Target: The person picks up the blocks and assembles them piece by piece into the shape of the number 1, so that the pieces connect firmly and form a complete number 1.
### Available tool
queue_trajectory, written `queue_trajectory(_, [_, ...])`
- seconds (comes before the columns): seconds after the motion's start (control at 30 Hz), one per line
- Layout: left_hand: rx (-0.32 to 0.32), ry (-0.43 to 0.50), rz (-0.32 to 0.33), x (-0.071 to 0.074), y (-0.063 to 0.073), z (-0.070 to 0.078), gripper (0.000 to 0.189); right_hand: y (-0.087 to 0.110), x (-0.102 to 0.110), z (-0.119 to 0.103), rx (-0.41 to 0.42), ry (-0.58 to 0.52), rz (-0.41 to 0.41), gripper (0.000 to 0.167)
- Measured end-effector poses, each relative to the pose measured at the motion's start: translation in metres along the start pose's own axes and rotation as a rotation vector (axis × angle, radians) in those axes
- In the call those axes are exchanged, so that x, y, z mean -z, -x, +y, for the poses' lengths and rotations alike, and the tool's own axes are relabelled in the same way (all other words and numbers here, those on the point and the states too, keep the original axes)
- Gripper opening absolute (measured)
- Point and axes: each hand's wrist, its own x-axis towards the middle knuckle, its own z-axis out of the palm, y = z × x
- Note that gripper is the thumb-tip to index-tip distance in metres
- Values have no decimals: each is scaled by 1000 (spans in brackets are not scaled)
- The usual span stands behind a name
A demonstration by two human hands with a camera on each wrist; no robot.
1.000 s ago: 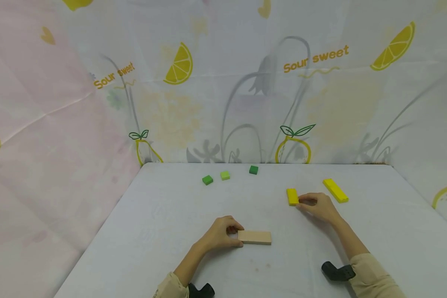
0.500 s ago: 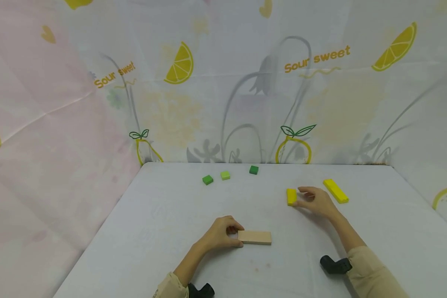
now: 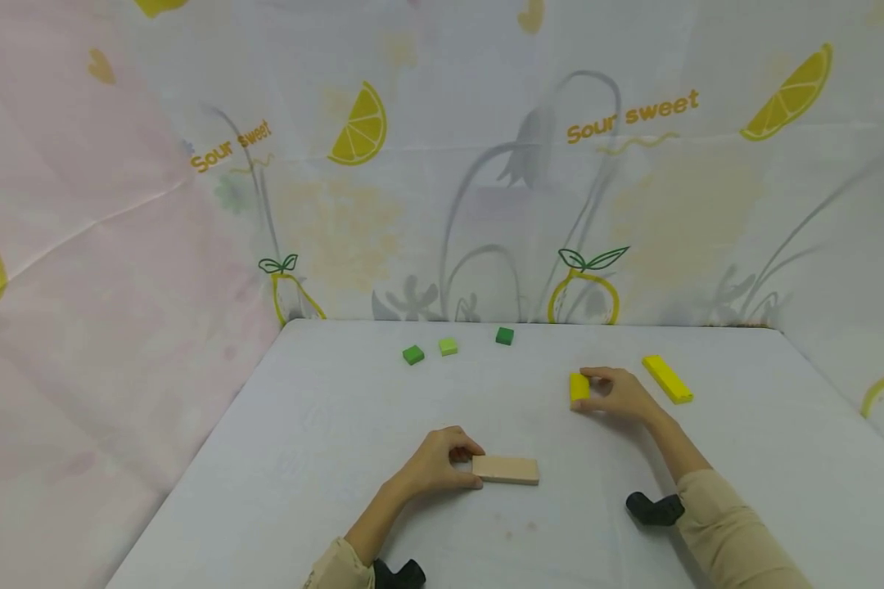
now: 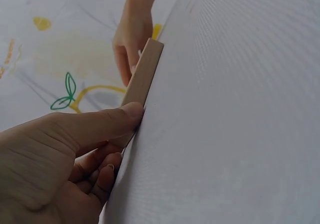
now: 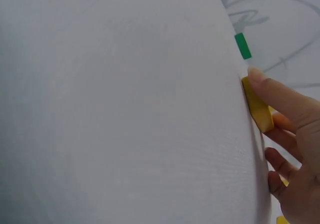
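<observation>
My left hand (image 3: 433,463) pinches the left end of a plain wooden block (image 3: 507,469), thumb on the near side and fingers on the far side. The block lies flat on the white table. In the left wrist view, the thumb presses the long face of this wooden block (image 4: 142,76). Farther off to the right, my right hand (image 3: 620,394) spans a short yellow block (image 3: 579,386), with a fingertip at its far end and the thumb at its near end. The right wrist view has the thumb lying against the yellow block (image 5: 256,103), which rests on the table.
A longer yellow block (image 3: 667,379) lies right of my right hand. Toward the back edge sit a green block (image 3: 413,355), a light green block (image 3: 448,347) and a dark green block (image 3: 504,336). A lemon-printed cloth (image 3: 442,204) hangs behind the table.
My right hand has shifted from the yellow block's right side to grip its two ends, and its forearm has moved left. The left hand and wooden block stay in place.
</observation>
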Motion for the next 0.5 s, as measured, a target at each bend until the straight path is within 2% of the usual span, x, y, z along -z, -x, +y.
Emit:
queue_trajectory(0.17, [10,24,-1,1,0,-1,33,2,-3,-1,24,-1,56,67])
queue_trajectory(0.37, [-6,54,3,1,0,-3,34,6,-2,0,23,-22,31,67])
queue_trajectory(0.5, [-11,58,1,1,1,-4,35,8,-2,1,21,-39,44,65])
